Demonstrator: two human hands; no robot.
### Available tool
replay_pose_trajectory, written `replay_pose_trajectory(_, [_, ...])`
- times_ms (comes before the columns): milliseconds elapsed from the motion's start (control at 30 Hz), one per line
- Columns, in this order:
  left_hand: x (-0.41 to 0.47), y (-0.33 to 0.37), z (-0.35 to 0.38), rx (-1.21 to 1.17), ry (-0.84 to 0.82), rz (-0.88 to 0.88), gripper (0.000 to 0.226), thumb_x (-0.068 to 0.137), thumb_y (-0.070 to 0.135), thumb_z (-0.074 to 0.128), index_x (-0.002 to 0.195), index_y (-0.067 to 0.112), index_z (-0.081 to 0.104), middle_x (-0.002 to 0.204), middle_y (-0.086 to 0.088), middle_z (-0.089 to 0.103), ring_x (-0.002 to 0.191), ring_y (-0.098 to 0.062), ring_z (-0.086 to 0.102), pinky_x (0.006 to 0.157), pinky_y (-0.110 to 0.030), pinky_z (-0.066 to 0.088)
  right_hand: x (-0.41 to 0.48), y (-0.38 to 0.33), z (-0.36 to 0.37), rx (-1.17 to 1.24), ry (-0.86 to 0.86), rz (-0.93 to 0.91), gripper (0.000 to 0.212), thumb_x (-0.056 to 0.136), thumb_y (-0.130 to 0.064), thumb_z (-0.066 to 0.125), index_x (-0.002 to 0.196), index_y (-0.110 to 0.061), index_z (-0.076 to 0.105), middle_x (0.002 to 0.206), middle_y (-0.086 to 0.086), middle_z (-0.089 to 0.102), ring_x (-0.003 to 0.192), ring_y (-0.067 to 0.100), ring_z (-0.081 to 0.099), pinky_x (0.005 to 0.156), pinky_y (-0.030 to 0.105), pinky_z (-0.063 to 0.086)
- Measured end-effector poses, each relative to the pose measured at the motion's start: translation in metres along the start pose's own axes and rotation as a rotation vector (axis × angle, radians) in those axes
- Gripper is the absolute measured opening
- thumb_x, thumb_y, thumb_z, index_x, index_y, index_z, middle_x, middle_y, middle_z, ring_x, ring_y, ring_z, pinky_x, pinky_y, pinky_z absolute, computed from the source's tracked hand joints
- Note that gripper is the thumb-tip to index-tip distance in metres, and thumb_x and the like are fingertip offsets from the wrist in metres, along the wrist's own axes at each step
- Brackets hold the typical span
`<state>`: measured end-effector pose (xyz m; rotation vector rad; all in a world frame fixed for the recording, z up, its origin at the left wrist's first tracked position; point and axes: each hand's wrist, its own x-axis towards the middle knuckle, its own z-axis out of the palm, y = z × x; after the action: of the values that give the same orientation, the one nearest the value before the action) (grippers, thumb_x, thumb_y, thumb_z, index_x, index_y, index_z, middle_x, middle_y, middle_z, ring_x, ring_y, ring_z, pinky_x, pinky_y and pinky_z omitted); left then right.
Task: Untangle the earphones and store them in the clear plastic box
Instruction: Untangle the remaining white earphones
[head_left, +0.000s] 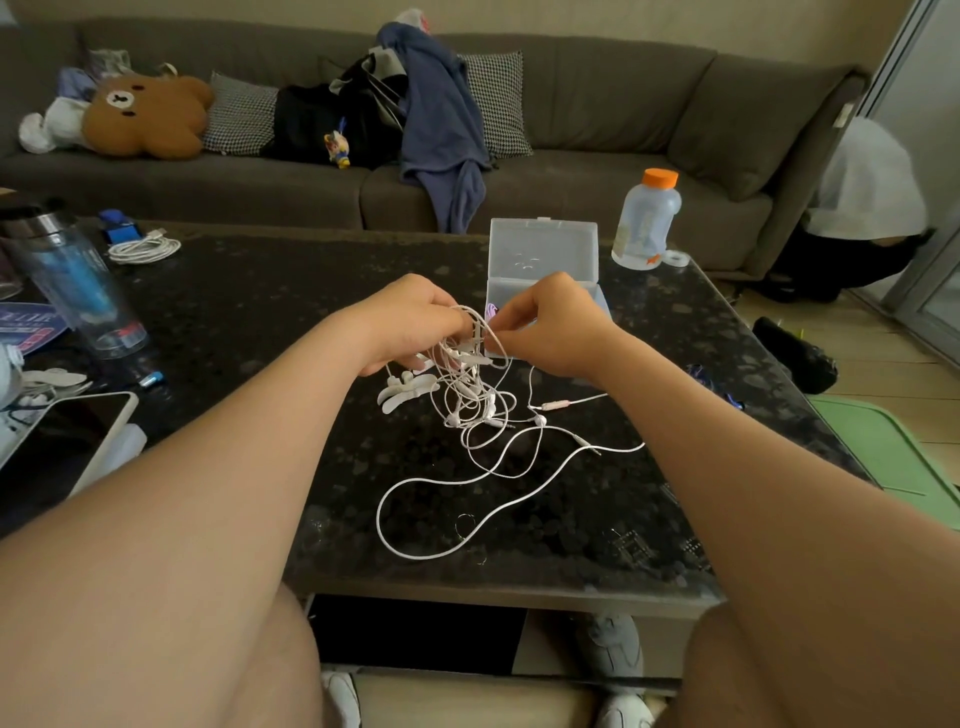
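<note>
Earphones (470, 400) pinched by left hand (410, 322), right hand (556, 327) | box (543, 249) open behind | loop (415, 555) near table (208, 312) edge

We see the clear plastic box (543, 249) only in part, its base behind the right hand (550, 327); the fingertips of the left hand (410, 322) vanish inside the tangled earphones (470, 395).

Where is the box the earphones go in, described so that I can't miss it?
Look at the far edge of the dark speckled table. Just beyond the right hand stands the clear plastic box, left of the orange-capped bottle. It alone is rectangular, with its hinged lid raised.
</note>
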<state>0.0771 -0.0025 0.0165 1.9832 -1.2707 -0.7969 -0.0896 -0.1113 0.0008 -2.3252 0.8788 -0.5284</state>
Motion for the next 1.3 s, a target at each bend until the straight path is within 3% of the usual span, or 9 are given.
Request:
replay_pose_trajectory(133, [0.001,0.002,0.003,0.036,0.041,0.052,0.022,0.107,0.022,0.058,0.104,0.012,0.077,0.103,-0.008,0.079,0.086,-0.016,0.08,0.089,-0.043,0.063,0.001,-0.003,0.0,0.019,0.003,0.007,0.007,0.083,-0.022,0.086,0.085,-0.028,0.086,0.076,-0.012,0.077,0.078,0.014,0.071,0.07,0.024,0.06])
replay_pose_trajectory(267, [0.003,0.0,0.004,0.012,0.013,0.05,0.023,0.103,0.025,0.064,0.101,0.008,0.08,0.098,-0.012,0.08,0.091,-0.025,0.08,0.091,-0.045,0.064,0.0,-0.002,0.001,0.031,0.041,0.028,0.007,0.085,-0.018,0.081,0.086,-0.024,0.086,0.082,-0.009,0.077,0.082,0.013,0.069,0.069,0.021,0.056])
replay_pose_trajectory(467, [0.001,0.0,0.003,0.061,0.002,0.09,0.012,0.097,0.027,0.075,0.096,0.018,0.082,0.094,-0.007,0.078,0.095,-0.026,0.076,0.083,-0.037,0.064,-0.001,0.0,-0.002,0.05,0.038,0.088,0.004,0.087,-0.02,0.08,0.085,-0.021,0.084,0.088,-0.003,0.076,0.091,0.016,0.067,0.08,0.026,0.058])
replay_pose_trajectory(667, [-0.001,0.005,0.005,0.035,-0.011,0.1,0.023,0.096,0.035,0.076,0.096,0.012,0.081,0.097,-0.012,0.077,0.096,-0.028,0.077,0.088,-0.044,0.065,-0.003,-0.004,-0.003,0.059,0.039,0.135,0.011,0.084,-0.032,0.088,0.083,-0.021,0.084,0.081,0.0,0.077,0.082,0.017,0.07,0.063,0.023,0.056])
replay_pose_trajectory(900, [0.0,0.006,0.009,0.006,0.077,0.115,0.014,0.104,0.024,0.065,0.104,0.014,0.075,0.101,-0.01,0.077,0.088,-0.022,0.079,0.089,-0.05,0.065,0.0,-0.011,0.001,0.092,0.122,0.242,0.026,0.076,-0.028,0.09,0.093,-0.011,0.08,0.089,0.004,0.074,0.092,0.018,0.069,0.068,0.025,0.057])
replay_pose_trajectory(1067, [0.003,0.006,0.011,0.073,0.125,0.122,0.013,0.107,0.011,0.056,0.1,0.011,0.067,0.101,-0.014,0.075,0.094,-0.026,0.077,0.09,-0.052,0.064,-0.006,-0.025,-0.002,0.288,0.044,0.376,0.044,0.079,-0.021,0.086,0.115,-0.009,0.063,0.1,0.003,0.059,0.086,0.014,0.054,0.064,0.025,0.045])
replay_pose_trajectory(1167, [0.004,0.004,0.009,0.007,0.096,0.128,0.006,0.103,0.009,0.065,0.102,0.015,0.065,0.103,-0.015,0.075,0.095,-0.027,0.078,0.09,-0.05,0.064,-0.012,-0.027,-0.008,0.473,0.044,0.437,0.027,0.089,-0.013,0.076,0.096,-0.017,0.05,0.096,0.0,0.05,0.085,0.014,0.048,0.075,0.028,0.045])
replay_pose_trajectory(1233, [0.004,0.003,0.007,-0.126,0.055,0.126,0.012,0.102,0.009,0.068,0.11,0.016,0.063,0.107,-0.017,0.076,0.094,-0.026,0.079,0.086,-0.044,0.066,-0.014,-0.03,-0.009,0.591,0.081,0.477,0.027,0.089,-0.012,0.074,0.093,-0.019,0.048,0.098,0.001,0.055,0.096,0.016,0.055,0.089,0.031,0.049])
replay_pose_trajectory(1300, [0.003,0.003,0.005,-0.208,0.008,0.132,0.018,0.099,0.01,0.072,0.116,0.013,0.065,0.105,-0.015,0.078,0.093,-0.025,0.08,0.085,-0.04,0.066,-0.014,-0.033,-0.01,0.634,0.11,0.499,0.029,0.083,-0.016,0.074,0.107,-0.015,0.057,0.105,0.005,0.065,0.102,0.019,0.061,0.087,0.033,0.05])
